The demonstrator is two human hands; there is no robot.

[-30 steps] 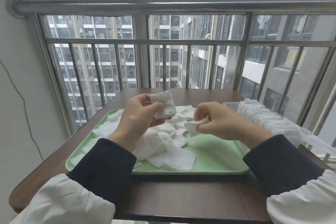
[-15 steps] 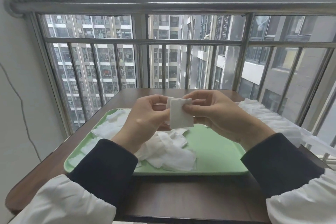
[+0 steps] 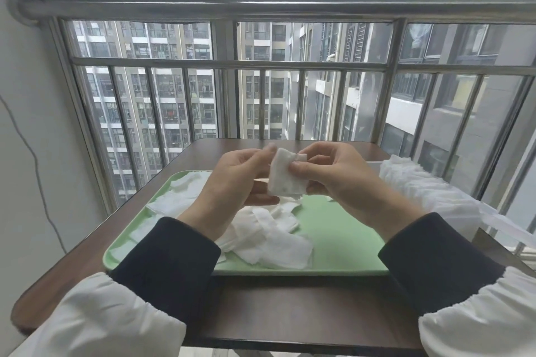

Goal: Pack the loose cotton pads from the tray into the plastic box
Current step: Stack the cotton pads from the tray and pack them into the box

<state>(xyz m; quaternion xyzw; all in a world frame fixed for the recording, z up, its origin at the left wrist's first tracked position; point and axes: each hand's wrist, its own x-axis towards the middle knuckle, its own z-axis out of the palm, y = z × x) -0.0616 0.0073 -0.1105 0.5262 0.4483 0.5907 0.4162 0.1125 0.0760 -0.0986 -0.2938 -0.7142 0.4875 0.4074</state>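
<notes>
Both hands hold a small stack of white square cotton pads [image 3: 285,178] upright above the green tray [image 3: 333,229]. My left hand [image 3: 235,180] pinches the stack's left side; my right hand [image 3: 330,175] pinches its right side, thumb on the front. Several loose cotton pads [image 3: 269,236] lie heaped on the tray's left and middle. To the right, behind my right wrist, the plastic box [image 3: 374,165] shows only a corner, with a long row of packed white pads [image 3: 426,191] running along it.
The tray sits on a dark brown table [image 3: 261,307] against a barred window [image 3: 261,95]. A white wall with a thin cable [image 3: 37,168] stands at the left. A clear plastic strip [image 3: 504,226] hangs off the table's right edge.
A second ago each hand held its own pad apart. The hands then came together, and now both pinch one stack, raised slightly and tilted, with my right thumb on its front.
</notes>
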